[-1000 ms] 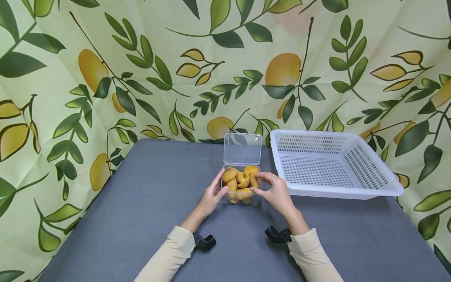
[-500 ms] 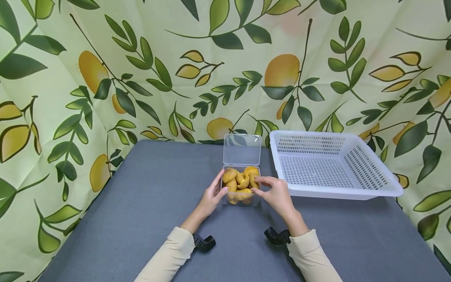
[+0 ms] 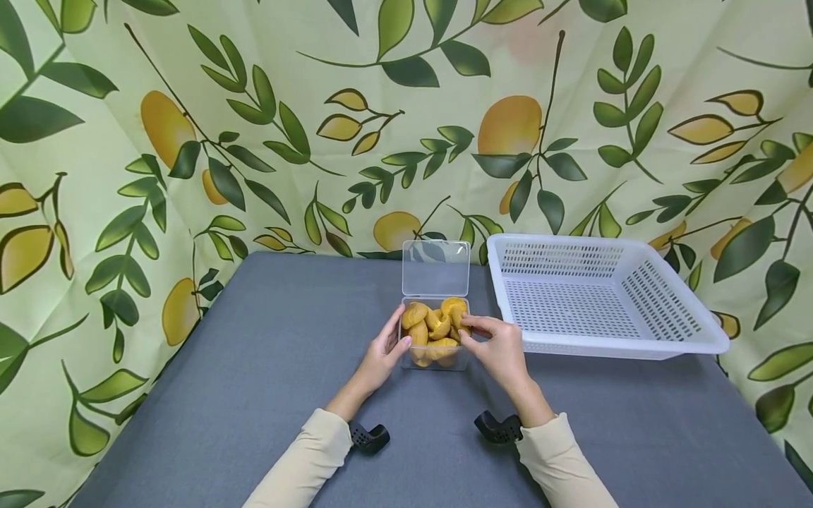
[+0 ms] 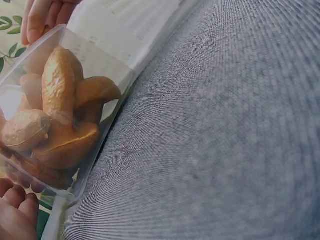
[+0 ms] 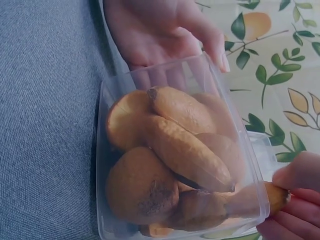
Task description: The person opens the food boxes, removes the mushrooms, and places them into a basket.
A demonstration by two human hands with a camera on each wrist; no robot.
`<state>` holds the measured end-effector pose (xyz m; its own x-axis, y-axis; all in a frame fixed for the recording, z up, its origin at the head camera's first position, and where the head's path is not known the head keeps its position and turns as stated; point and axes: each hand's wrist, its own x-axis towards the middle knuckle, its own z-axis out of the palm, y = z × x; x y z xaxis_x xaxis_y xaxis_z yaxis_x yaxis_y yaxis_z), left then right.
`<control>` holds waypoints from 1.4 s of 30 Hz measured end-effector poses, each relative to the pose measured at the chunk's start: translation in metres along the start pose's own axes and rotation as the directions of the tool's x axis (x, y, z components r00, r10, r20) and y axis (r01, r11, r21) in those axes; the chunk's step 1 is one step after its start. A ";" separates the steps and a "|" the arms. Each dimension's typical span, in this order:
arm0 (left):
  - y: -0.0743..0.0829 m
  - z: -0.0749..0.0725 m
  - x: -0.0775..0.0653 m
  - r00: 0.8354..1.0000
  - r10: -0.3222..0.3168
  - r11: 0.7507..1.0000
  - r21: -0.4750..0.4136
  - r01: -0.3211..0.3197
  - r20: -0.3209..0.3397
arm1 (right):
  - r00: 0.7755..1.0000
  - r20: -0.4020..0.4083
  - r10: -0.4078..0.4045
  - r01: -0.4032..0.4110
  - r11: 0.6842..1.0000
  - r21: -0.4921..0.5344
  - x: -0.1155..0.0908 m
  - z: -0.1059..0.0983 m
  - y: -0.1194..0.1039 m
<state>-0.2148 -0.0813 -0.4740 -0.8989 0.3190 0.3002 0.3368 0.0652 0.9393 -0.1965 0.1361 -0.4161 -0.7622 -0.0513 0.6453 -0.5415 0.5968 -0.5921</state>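
Note:
A clear plastic box (image 3: 434, 360) with its hinged lid (image 3: 435, 268) raised stands on the table, filled with several yellow-brown mushrooms (image 3: 440, 324). The left hand (image 3: 383, 356) holds the box by its left side, thumb at the front rim and fingers along the wall. At the box's right rim the right hand (image 3: 502, 349) pinches one mushroom (image 5: 278, 198) between thumb and fingers; in the right wrist view its end sticks out past the rim. More mushrooms (image 4: 60, 90) show through the wall in the left wrist view.
A white perforated plastic basket (image 3: 610, 347) stands at the back right, close beside the box. The table (image 3: 286, 331) has a grey cloth cover, and a leaf-and-fruit patterned curtain (image 3: 267, 190) hangs behind it. Black wrist mounts (image 3: 370, 439) sit at both cuffs.
The right thumb and fingers have shifted slightly and closed around the mushroom at the box's right side, which has moved a little. The left hand and box stay nearly in place.

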 end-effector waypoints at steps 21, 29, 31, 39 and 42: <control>0.013 -0.001 -0.002 1.000 0.001 1.000 0.025 -0.001 0.023 | 0.960 0.092 0.266 -0.260 0.963 -0.068 0.004 -0.009 -0.007; -0.001 0.000 0.001 1.000 0.008 1.000 -0.010 -0.008 0.017 | 0.924 0.070 0.375 -0.377 0.926 0.008 0.005 -0.011 -0.005; -0.001 0.000 0.001 1.000 0.005 1.000 -0.003 -0.005 0.016 | 0.924 0.058 0.377 -0.379 0.925 0.015 0.005 -0.011 -0.005; 0.024 -0.001 -0.004 1.000 0.002 1.000 0.003 -0.002 0.023 | 0.932 -0.004 0.363 -0.363 0.930 0.053 0.005 -0.010 -0.005; 0.029 -0.001 -0.005 1.000 0.003 1.000 0.001 -0.003 0.026 | 0.934 -0.039 0.356 -0.353 0.934 0.060 0.005 -0.010 -0.005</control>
<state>-0.2007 -0.0817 -0.4484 -0.8905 0.3432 0.2987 0.3397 0.0648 0.9383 -0.1944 0.1410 -0.4048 -0.8906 0.1951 0.4108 -0.2578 0.5276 -0.8095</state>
